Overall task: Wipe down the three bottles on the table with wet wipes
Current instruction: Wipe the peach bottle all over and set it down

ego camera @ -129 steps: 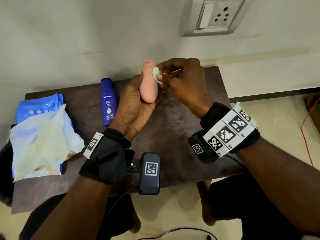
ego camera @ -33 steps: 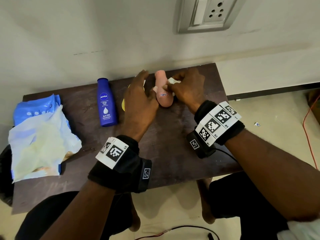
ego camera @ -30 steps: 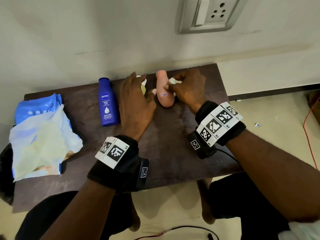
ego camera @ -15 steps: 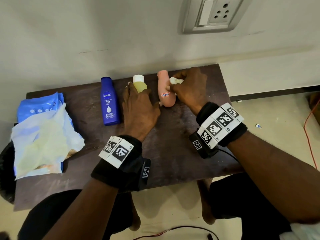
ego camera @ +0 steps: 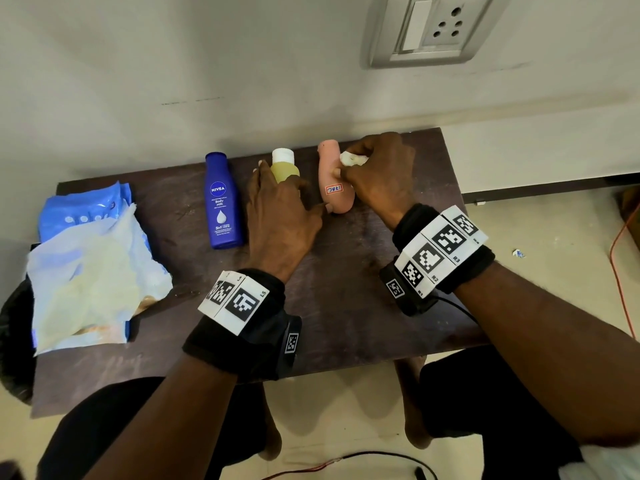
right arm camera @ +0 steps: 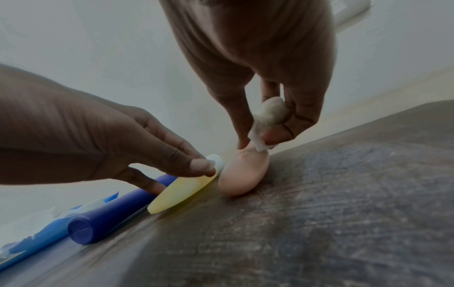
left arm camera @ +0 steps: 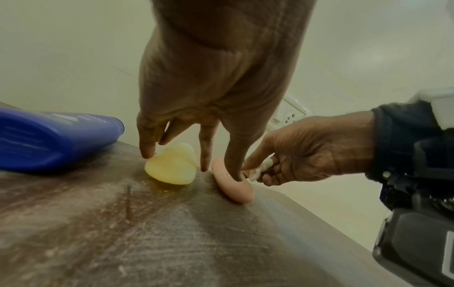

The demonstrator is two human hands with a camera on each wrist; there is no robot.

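Three bottles lie side by side at the back of the dark table [ego camera: 346, 306]: a blue bottle [ego camera: 223, 202], a yellow bottle with a white cap [ego camera: 284, 168] and a pink bottle [ego camera: 334, 181]. My left hand [ego camera: 277, 209] reaches over the yellow bottle [left arm camera: 172, 169], with fingers on both sides of it and a fingertip pressed near its cap [right arm camera: 216, 163]. Another left finger touches the pink bottle [left arm camera: 230, 180]. My right hand [ego camera: 377, 171] pinches a wadded wet wipe [ego camera: 353, 159] [right arm camera: 270, 112] and holds it against the pink bottle [right arm camera: 243, 174].
A blue wipes pack [ego camera: 83, 216] lies at the table's left end with a spread-out sheet [ego camera: 93, 282] on top. A wall with a socket plate [ego camera: 429, 29] stands right behind the bottles. An orange cable [ego camera: 620, 254] runs on the floor at the right.
The pink bottle, held up in my left hand 4.3 s ago, now lies on the table. My left hand has let it go and moved onto the yellow bottle. The right hand keeps the wipe.
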